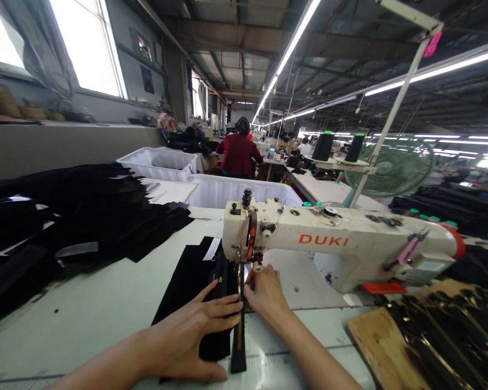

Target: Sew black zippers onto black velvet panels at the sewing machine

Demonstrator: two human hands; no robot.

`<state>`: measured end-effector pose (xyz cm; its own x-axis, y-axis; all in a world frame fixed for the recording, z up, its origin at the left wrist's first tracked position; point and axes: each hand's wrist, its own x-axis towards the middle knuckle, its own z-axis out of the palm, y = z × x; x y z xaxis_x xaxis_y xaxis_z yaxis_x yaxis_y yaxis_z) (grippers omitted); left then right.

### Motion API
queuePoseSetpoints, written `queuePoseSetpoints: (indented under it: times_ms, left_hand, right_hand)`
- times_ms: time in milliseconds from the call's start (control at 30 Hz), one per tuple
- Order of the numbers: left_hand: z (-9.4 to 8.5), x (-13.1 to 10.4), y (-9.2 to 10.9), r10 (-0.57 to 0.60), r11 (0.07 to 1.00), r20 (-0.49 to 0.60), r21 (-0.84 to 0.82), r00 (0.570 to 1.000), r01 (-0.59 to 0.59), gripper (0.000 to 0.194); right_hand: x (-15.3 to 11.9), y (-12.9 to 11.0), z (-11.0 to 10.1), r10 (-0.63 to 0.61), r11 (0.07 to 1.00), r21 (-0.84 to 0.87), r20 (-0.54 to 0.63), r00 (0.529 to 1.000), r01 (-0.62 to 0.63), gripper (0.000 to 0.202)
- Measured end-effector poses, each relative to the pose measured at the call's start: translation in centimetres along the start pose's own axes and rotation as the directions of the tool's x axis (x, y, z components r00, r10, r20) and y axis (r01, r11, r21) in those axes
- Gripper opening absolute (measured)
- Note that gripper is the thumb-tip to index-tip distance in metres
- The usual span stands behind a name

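Broadly, the scene is filled by a pale worktable (85,314) on which a white DUKI sewing machine (341,244) stands, its arm running rightward from the needle end. A black fabric panel (187,281) lies under that end, its long axis running from the person away toward the needle. The panel is pressed flat by the left hand (191,338), fingers spread and closed on nothing, just left of the seam line. A dark zipper strip (239,336) lies along the panel's right edge. It is pinched by the right hand (264,295), the nearer one to the needle.
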<state>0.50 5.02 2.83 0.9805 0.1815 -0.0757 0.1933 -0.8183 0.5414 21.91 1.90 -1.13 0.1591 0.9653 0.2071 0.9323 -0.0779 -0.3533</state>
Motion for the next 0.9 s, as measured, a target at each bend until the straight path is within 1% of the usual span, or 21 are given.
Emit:
queuePoseSetpoints:
  times_ms: [100,200,300,400,533,700,800,900]
  left_hand:
    - [-0.4,0.2,0.3,0.005,1.000,0.003,-0.008,1.000,-0.005,0.074]
    - [-0.5,0.3,0.5,0.026,1.000,-0.019,0.010,0.999,-0.026,0.073]
    - [-0.4,0.4,0.4,0.029,0.999,-0.035,0.018,0.999,-0.029,0.072]
    - [-0.2,0.6,0.1,0.053,0.998,-0.052,0.022,0.997,-0.052,0.072]
    - [0.0,0.7,-0.2,0.065,0.997,-0.045,0.050,0.997,-0.063,0.072]
    - [0.0,0.6,0.0,0.084,0.996,-0.063,0.048,0.994,-0.081,0.069]
    - [-0.1,0.6,0.3,0.077,0.994,-0.047,0.079,0.996,-0.074,0.068]
    - [-0.2,0.8,0.5,0.076,0.992,-0.064,0.100,0.995,-0.070,0.068]
  right_hand:
    - [0.4,-0.4,-0.1,0.052,0.998,-0.031,-0.009,0.999,-0.052,0.012]
    - [0.3,-0.7,-0.1,0.061,0.997,-0.056,-0.010,0.998,-0.061,0.012]
    - [0.0,-0.9,0.1,0.085,0.994,-0.073,-0.009,0.996,-0.085,0.015]
    - [0.4,-0.8,0.4,0.111,0.990,-0.082,-0.010,0.994,-0.111,0.015]
    - [1.2,-0.3,0.3,0.089,0.992,-0.090,0.017,0.996,-0.087,0.015]
    - [0.9,0.0,0.1,0.048,0.993,-0.111,0.030,0.998,-0.045,0.017]
    - [1.1,0.3,0.0,0.033,0.993,-0.115,0.027,0.999,-0.030,0.018]
    - [1.1,0.5,0.0,0.006,0.995,-0.104,0.038,0.999,-0.002,0.019]
